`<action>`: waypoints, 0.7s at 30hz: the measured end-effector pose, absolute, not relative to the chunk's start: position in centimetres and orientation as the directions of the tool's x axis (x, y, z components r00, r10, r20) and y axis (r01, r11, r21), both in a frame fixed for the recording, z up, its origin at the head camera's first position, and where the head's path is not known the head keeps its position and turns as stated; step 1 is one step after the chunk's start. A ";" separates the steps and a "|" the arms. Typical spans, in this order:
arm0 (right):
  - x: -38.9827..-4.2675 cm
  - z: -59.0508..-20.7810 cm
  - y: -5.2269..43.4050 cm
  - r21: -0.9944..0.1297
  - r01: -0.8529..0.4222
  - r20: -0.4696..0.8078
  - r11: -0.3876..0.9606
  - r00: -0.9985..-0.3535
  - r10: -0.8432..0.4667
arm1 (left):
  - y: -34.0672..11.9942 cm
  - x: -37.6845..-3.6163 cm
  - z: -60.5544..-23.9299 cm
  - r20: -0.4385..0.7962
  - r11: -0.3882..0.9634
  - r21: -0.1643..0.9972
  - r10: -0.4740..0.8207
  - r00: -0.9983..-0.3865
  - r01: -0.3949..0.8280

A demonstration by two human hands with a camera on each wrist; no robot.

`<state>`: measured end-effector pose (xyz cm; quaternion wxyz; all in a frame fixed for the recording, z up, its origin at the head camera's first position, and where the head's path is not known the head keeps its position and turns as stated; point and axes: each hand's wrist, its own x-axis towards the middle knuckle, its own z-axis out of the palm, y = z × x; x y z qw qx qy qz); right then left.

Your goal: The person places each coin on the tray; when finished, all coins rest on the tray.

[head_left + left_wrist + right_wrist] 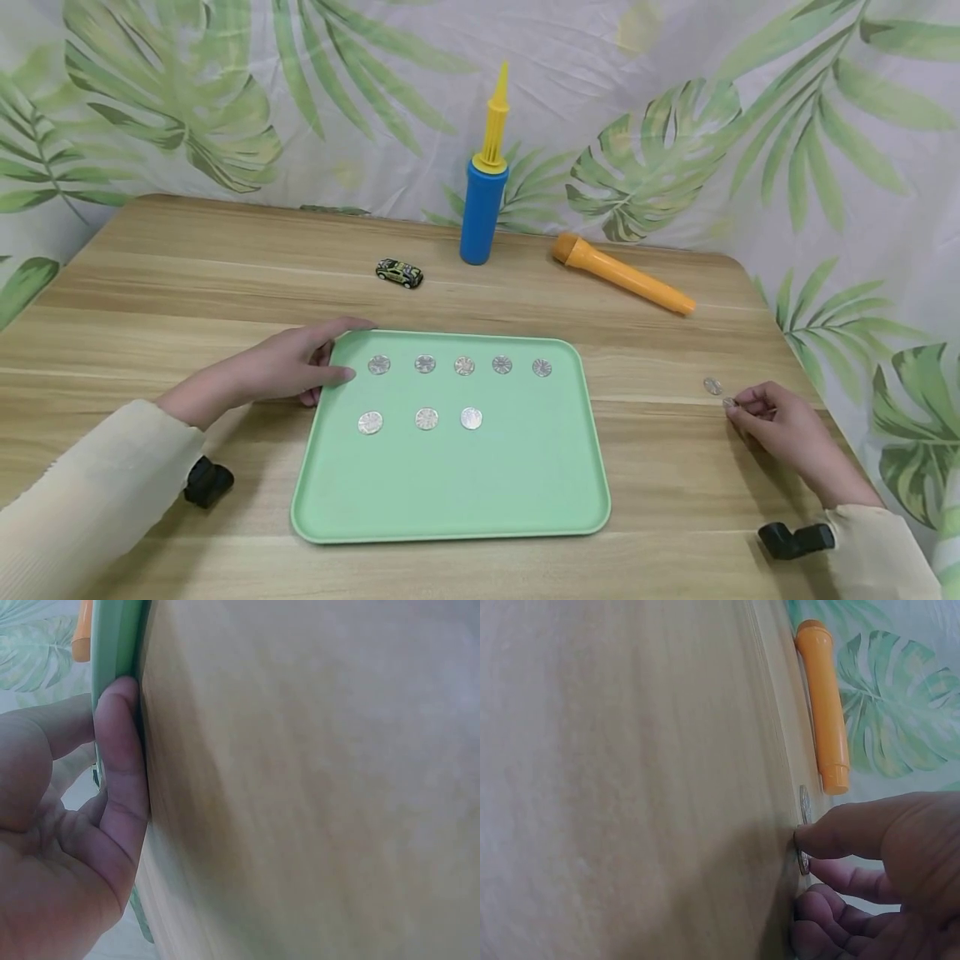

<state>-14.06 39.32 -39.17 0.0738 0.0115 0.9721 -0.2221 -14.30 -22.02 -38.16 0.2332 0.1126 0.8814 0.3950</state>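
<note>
As I log what lies before me, largest first: a wooden table (187,275) carries everything, with a leaf-print cloth (750,125) hung behind it.

Next, a pale green tray (450,492) sits flat at the table's middle. My left hand (277,371) rests on its upper left corner, fingers straight, thumb along the rim; the left wrist view shows a finger (120,765) pressed against the tray's edge. It grips nothing.

Then a blue air pump (482,212) with a yellow handle, standing upright at the far edge, and just right of it an orange cylinder (622,273) lying on its side.

My right hand (780,429) lies on the table well to the right of the tray, fingertips pinching a coin (729,403) that touches the wood; the right wrist view shows it held under the fingertip (817,840). A loose coin (712,386) lies just beyond it, flat on the table.

Smaller still: a toy car (399,272) left of the pump.

Smallest: eight coins on the tray, five in the far row (463,365) and three in the near row (426,419), spaced apart.
</note>
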 end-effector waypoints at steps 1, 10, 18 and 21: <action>-14.1 -39.2 39.3 -0.423 0.060 -0.150 0.904 -0.989 -0.004 | -22.0 -14.3 -38.2 -0.322 0.661 0.750 0.384 -0.865 0.015; -13.7 -39.4 39.5 -0.470 0.076 -0.132 0.880 -0.991 0.015 | -22.1 -14.4 -38.3 -0.325 0.662 0.749 0.383 -0.864 0.012; -13.2 -39.5 39.1 -0.557 0.032 -0.074 0.830 -0.997 -0.011 | -22.1 -14.5 -38.2 -0.326 0.660 0.751 0.381 -0.865 0.008; -13.2 -39.5 39.1 -0.563 0.035 -0.081 0.826 -0.997 -0.013 | -22.2 -14.5 -38.2 -0.325 0.662 0.749 0.382 -0.865 0.011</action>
